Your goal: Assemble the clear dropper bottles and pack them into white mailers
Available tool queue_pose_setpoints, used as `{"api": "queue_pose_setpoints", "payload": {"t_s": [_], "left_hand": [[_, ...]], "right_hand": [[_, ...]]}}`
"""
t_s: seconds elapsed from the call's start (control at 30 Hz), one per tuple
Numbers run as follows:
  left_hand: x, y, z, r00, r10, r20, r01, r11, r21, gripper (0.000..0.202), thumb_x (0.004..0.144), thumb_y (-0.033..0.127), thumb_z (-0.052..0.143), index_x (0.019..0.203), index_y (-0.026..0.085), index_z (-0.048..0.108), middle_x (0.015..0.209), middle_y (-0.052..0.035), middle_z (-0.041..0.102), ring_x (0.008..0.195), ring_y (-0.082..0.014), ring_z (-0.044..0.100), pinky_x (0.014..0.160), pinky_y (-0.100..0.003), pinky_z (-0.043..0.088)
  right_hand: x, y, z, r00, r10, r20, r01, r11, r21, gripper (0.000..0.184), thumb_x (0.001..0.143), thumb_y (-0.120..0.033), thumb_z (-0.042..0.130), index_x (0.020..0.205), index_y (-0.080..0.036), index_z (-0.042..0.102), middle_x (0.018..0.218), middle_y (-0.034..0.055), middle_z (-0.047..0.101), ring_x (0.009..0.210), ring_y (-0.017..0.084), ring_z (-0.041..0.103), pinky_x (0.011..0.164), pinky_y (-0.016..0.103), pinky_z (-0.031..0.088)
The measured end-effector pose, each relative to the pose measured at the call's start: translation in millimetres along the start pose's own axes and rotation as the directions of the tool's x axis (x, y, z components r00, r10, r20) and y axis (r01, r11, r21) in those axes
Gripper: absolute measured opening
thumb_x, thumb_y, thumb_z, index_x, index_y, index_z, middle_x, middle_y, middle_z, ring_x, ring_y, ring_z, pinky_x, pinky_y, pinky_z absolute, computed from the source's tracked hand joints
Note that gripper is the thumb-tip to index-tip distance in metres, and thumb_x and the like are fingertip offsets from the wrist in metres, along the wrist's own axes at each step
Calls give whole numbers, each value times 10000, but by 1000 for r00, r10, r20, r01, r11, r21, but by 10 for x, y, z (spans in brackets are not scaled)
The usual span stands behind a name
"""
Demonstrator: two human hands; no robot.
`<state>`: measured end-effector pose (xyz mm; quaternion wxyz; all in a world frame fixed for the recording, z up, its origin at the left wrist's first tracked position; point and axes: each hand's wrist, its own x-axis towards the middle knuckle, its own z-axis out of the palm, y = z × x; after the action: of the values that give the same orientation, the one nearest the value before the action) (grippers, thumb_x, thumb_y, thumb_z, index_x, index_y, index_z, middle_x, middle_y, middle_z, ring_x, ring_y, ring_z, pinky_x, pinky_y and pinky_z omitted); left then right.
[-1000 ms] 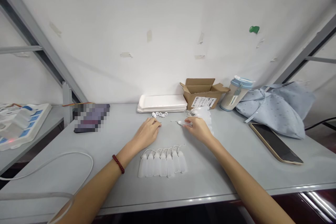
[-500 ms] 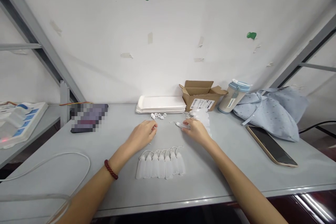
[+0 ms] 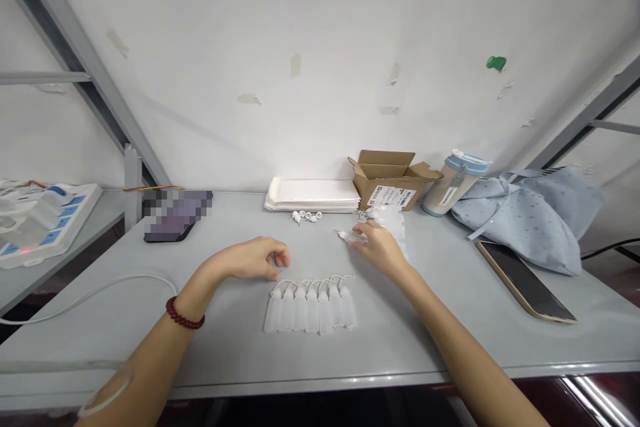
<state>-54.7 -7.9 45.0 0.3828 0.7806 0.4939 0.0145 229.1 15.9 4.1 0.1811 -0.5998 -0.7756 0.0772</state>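
My left hand [image 3: 253,258] hovers just above the grey table [image 3: 450,327], left of centre. Its fingers are curled into a pinch and what they hold is too small to make out. My right hand [image 3: 379,247] rests further back and pinches a small clear bottle [image 3: 347,235] that points left. A row of several small white bottles [image 3: 310,303] with thin looped tips lies between my forearms. A few tiny white caps [image 3: 307,215] lie behind my left hand. A heap of clear bottles [image 3: 389,218] sits just behind my right hand.
Against the wall are a stack of white trays [image 3: 313,194], an open cardboard box [image 3: 390,180] and a lidded tumbler [image 3: 453,183]. A blue cloth bag [image 3: 530,217] and a phone [image 3: 525,280] lie right. A blurred dark object [image 3: 175,213], power strip [image 3: 35,223] and clear tube [image 3: 90,293] lie left.
My left hand has drawn back from the caps toward me and to the left, its fingers curling in. My right hand has stayed on the small bottle.
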Motion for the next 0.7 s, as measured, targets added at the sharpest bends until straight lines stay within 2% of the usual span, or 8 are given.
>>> {"api": "queue_pose_setpoints", "payload": {"t_s": [0.13, 0.23, 0.27, 0.3, 0.37, 0.43, 0.57, 0.7], "left_hand": [[80, -39, 58, 996, -10, -93, 10, 1000, 1, 219, 634, 232, 538, 829, 178, 622, 822, -38, 658, 780, -195, 615, 669, -262, 458], [111, -52, 98, 980, 10, -200, -3, 999, 33, 199, 649, 224, 513, 819, 173, 603, 842, -47, 655, 786, -192, 615, 685, -264, 461], [117, -55, 110, 973, 18, -229, -6, 999, 53, 202, 655, 230, 516, 828, 173, 604, 863, -51, 656, 803, -195, 614, 697, -266, 461], [122, -60, 121, 968, 23, -249, -3, 997, 78, 208, 658, 234, 523, 838, 173, 608, 882, -55, 656, 820, -199, 613, 706, -268, 460], [131, -77, 139, 964, 23, -265, 13, 991, 134, 219, 657, 221, 533, 852, 174, 621, 910, -62, 653, 843, -206, 609, 710, -271, 457], [141, -100, 149, 965, 18, -260, 29, 984, 178, 218, 657, 182, 523, 843, 176, 636, 904, -63, 651, 840, -205, 608, 698, -269, 453], [160, -118, 156, 960, 31, -277, 31, 976, 217, 196, 669, 148, 507, 801, 179, 649, 844, -53, 656, 794, -193, 611, 664, -257, 442], [167, -69, 167, 953, 37, -302, 35, 973, 229, 185, 667, 140, 494, 768, 170, 646, 804, -52, 663, 748, -187, 614, 633, -254, 434]], "right_hand": [[-76, -123, -143, 1000, 5, -6, -5, 999, 42, 106, 810, -221, 596, 894, -159, 616, 903, 85, 641, 778, 196, 591, 645, 267, 391], [-153, -183, -304, 972, -77, 223, 18, 967, 256, 143, 821, -251, 548, 715, -164, 585, 707, 32, 628, 644, 145, 549, 573, 241, 361], [-178, -194, -353, 909, -160, 385, 18, 938, 347, 191, 814, -270, 552, 659, -162, 577, 649, 17, 616, 605, 129, 532, 555, 232, 353], [-201, -202, -392, 798, -257, 545, 2, 906, 424, 233, 810, -297, 558, 625, -157, 582, 612, 10, 615, 583, 118, 521, 548, 225, 353], [-237, -218, -433, 582, -359, 730, -41, 883, 467, 277, 796, -343, 575, 605, -145, 615, 569, 7, 621, 543, 100, 495, 527, 214, 345], [-256, -239, -424, 486, -334, 808, -67, 907, 415, 293, 782, -357, 580, 594, -137, 633, 544, 7, 623, 498, 85, 451, 483, 206, 326], [-253, -283, -350, 446, -228, 865, -137, 938, 318, 316, 771, -374, 564, 563, -141, 610, 519, 9, 612, 482, 86, 452, 426, 185, 334], [-239, -295, -334, 448, -199, 872, -155, 943, 294, 330, 769, -383, 552, 538, -149, 566, 484, -4, 597, 409, 78, 464, 412, 190, 363]]}}
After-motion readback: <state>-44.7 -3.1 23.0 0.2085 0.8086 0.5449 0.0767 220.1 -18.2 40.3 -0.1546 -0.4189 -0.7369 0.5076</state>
